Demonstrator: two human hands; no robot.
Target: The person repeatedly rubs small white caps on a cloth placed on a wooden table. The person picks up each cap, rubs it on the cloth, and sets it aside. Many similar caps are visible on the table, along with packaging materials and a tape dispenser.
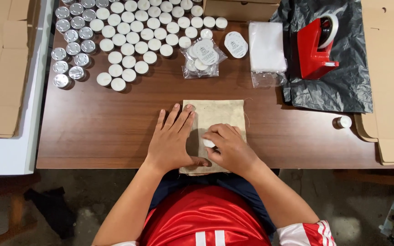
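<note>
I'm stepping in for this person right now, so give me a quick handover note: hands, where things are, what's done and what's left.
Left hand: flat, palm down, pressing the beige cloth pouch at the table's near edge.
Right hand: fingertips in a grip on one white tealight, held on the pouch.
Supply: white tealights in rows at the far left, silver-cupped ones beside them.
Also there: a filled clear bag, round labels, stack of clear bags, red tape dispenser.
Done: one clear bag filled.
Left: rows remain loose; whether the pouch holds any cannot be told.
</note>
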